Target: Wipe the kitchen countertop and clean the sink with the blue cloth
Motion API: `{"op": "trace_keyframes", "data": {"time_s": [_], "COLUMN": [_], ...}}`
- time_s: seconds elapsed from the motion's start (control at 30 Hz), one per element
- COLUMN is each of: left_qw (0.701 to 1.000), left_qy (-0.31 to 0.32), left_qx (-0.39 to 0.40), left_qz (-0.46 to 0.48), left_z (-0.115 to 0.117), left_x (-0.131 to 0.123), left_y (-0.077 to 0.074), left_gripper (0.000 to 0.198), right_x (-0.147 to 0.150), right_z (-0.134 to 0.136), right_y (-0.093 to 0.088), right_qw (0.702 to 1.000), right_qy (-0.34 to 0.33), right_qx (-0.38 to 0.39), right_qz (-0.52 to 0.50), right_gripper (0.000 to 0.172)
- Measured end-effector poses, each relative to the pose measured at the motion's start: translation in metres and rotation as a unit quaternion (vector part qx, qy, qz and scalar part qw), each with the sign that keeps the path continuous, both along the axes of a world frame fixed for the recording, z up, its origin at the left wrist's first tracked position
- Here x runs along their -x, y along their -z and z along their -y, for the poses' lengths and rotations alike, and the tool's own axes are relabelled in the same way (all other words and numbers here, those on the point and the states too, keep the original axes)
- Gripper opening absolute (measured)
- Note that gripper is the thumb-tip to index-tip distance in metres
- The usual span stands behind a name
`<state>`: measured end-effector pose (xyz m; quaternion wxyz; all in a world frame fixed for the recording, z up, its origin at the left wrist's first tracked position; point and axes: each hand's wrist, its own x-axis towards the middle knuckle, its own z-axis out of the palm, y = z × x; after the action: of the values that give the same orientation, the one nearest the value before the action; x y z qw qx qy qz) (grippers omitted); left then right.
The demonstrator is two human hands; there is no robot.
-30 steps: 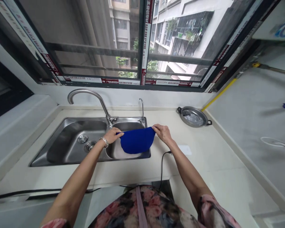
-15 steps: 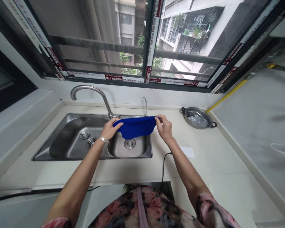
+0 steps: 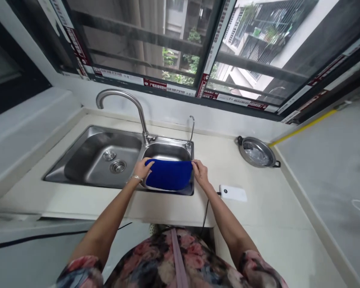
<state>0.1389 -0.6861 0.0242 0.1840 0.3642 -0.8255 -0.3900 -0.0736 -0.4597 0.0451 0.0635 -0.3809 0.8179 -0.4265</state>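
Setting: a pale desk [image 3: 174, 208] is set under a wide dark-framed window [image 3: 198, 48], through which neighbouring buildings and greenery are seen. A double stainless sink [image 3: 87, 160] is sunk into the desk, with a tall curved tap [image 3: 123, 100] and a thin second spout [image 3: 192, 128] mounted behind it.

Item in hand: a blue cloth [image 3: 169, 175], held stretched flat over the right-hand, smaller basin. Its top edge is pulled taut and level; its lower edge hangs in a soft curve just above the basin's near rim.

Left hand [image 3: 142, 170]: closed on the cloth's left upper corner, the fabric pinched between thumb and fingers. A bracelet is worn at the wrist.

Right hand [image 3: 199, 173]: closed likewise on the right upper corner, fingers curled over the edge.

Other items: a round metal pan [image 3: 256, 152] with two small handles is placed near the back right corner of the desk. A small white device [image 3: 232, 193] is laid just right of the sink, with a dark cable [image 3: 204, 212] run from it over the desk's front edge.

Step judged: the cloth is being spread open over the basin, probably for folding, wringing or rinsing; which one cannot be told. For the next move, an even grip on both corners is called for, so that the fabric is kept from sagging into the basin.
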Motion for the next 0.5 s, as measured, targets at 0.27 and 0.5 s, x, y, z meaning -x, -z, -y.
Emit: {"op": "trace_keyframes", "data": {"time_s": [0.27, 0.5], "left_qw": [0.982, 0.955], "left_qy": [-0.017, -0.040], "left_qx": [-0.093, -0.050], "left_qz": [-0.164, -0.289], "left_z": [-0.001, -0.002], "left_x": [0.013, 0.029], "left_y": [-0.020, -0.062], "left_gripper": [0.034, 0.044], "right_x": [0.000, 0.005], "right_z": [0.035, 0.039], "right_y": [-0.061, -0.145], "right_qw": [0.994, 0.968], "right_qy": [-0.008, 0.054], "right_qx": [0.081, 0.213], "right_qz": [0.067, -0.118], "right_gripper": [0.041, 0.042]}}
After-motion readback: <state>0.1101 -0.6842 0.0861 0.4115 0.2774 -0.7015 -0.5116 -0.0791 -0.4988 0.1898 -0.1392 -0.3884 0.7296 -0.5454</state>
